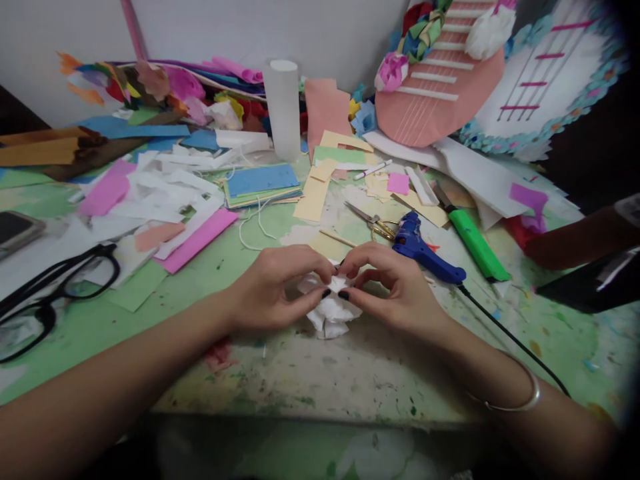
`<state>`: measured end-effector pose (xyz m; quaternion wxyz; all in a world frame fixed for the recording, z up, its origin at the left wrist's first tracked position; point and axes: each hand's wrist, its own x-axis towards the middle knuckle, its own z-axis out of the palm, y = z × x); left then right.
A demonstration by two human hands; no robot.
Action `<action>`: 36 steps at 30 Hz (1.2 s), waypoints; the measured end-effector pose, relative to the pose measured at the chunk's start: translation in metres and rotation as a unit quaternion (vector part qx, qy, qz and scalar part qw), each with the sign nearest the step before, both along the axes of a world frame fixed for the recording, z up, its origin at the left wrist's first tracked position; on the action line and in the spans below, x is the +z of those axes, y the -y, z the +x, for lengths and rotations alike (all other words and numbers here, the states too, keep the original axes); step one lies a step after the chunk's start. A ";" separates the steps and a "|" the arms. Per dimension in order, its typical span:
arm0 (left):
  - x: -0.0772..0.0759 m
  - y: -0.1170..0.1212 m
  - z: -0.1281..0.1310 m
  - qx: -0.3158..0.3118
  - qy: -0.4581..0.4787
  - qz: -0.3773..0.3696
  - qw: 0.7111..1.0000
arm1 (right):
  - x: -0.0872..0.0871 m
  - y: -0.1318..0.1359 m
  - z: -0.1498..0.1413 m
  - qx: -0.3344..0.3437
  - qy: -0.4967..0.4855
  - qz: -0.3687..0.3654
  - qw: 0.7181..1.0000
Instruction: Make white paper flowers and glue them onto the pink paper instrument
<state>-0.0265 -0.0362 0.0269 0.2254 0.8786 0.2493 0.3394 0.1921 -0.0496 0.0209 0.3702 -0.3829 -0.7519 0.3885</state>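
Note:
Between my two hands, close to the table's front edge, is a white crepe-paper flower (pixel 330 317) with ruffled petals. My left hand (pixel 277 287) pinches its upper left part between thumb and fingers. From the other side my right hand (pixel 393 287) pinches it too, the thumbs nearly meeting over its middle. Part of the flower is hidden behind the fingers. Just beyond the hands lie a thin wooden stick (pixel 337 238), gold-handled scissors (pixel 373 221) and a blue glue gun (pixel 425 250) with a black cord.
To the right lies a green utility knife (pixel 475 240). White and pink paper scraps (pixel 150 193) and black glasses (pixel 65 287) cover the left. A stack of coloured paper (pixel 263 181), a white cylinder (pixel 283 110) and a pink paper guitar (pixel 435 100) are farther back. Another person's arm (pixel 575 240) reaches in at right.

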 end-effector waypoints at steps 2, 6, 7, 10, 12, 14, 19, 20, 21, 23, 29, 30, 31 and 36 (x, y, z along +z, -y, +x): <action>0.000 -0.001 -0.002 -0.014 0.000 -0.007 1.000 | -0.001 0.000 0.001 0.004 0.002 0.012 1.000; 0.001 -0.003 -0.006 -0.041 -0.015 -0.036 0.998 | -0.001 0.000 0.001 0.006 0.000 0.022 1.000; 0.001 -0.003 -0.007 -0.040 -0.021 -0.046 0.998 | 0.000 0.001 0.001 0.008 -0.001 0.024 1.000; 0.004 -0.003 -0.008 -0.029 -0.034 -0.076 0.996 | 0.002 0.001 0.001 0.012 0.007 0.029 0.999; 0.005 -0.002 -0.008 -0.025 -0.037 -0.088 0.995 | 0.002 0.001 0.002 0.015 0.016 0.033 0.999; 0.005 -0.002 -0.007 -0.022 -0.042 -0.098 0.994 | 0.002 0.001 0.002 0.016 0.022 0.037 0.999; 0.003 -0.005 -0.007 -0.027 -0.029 -0.115 0.993 | 0.005 0.002 0.002 0.022 0.015 0.010 1.000; 0.003 -0.005 -0.007 -0.031 -0.024 -0.112 0.993 | 0.006 0.002 0.003 0.022 0.010 0.000 1.000; 0.002 -0.006 -0.007 -0.035 -0.020 -0.108 0.993 | 0.008 0.002 0.003 0.020 0.003 -0.008 1.000; 0.001 -0.006 -0.007 -0.040 -0.016 -0.105 0.994 | 0.010 0.002 0.005 0.013 -0.015 -0.018 1.000; 0.000 -0.006 -0.008 -0.042 -0.020 -0.106 0.993 | 0.016 -0.002 0.017 -0.087 -0.032 0.033 0.995; 0.000 -0.005 -0.008 -0.037 -0.022 -0.104 0.994 | 0.018 -0.002 0.020 -0.118 -0.017 0.061 0.991; -0.001 -0.004 -0.007 -0.029 -0.023 -0.103 0.994 | 0.020 -0.002 0.022 -0.154 0.008 0.096 0.983; -0.003 0.000 -0.002 0.011 -0.023 -0.088 0.996 | 0.036 -0.011 0.044 -0.352 0.236 0.191 0.885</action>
